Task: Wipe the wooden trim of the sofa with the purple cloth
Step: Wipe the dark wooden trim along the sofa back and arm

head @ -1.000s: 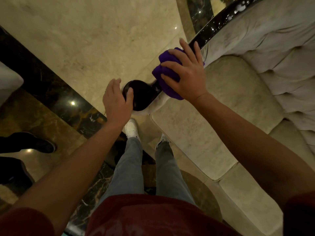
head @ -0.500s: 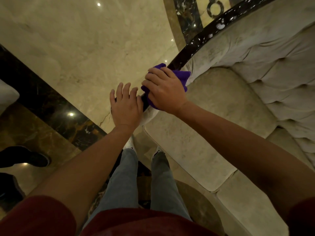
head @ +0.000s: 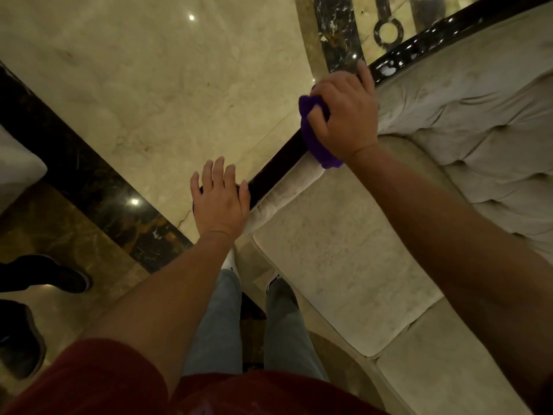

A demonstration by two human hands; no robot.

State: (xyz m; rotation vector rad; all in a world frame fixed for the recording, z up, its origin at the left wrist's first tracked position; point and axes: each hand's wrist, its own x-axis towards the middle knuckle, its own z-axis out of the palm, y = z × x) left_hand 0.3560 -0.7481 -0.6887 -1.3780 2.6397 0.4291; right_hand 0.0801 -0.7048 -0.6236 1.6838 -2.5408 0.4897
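Observation:
The dark glossy wooden trim runs along the top of the cream sofa's arm and curves away toward the upper right. My right hand is wrapped around the purple cloth and presses it onto the trim, partway up the arm. My left hand lies flat with fingers spread over the rounded near end of the trim, covering it. White specks show on the trim farther up, beyond my right hand.
Polished marble floor with a dark inlaid band lies left of the sofa. Another person's dark shoes stand at the left edge. My own legs in jeans stand against the sofa's front corner. The tufted backrest fills the right.
My right hand has slid the cloth up the trim, away from the rounded end. My left hand has moved on top of that end and stayed there.

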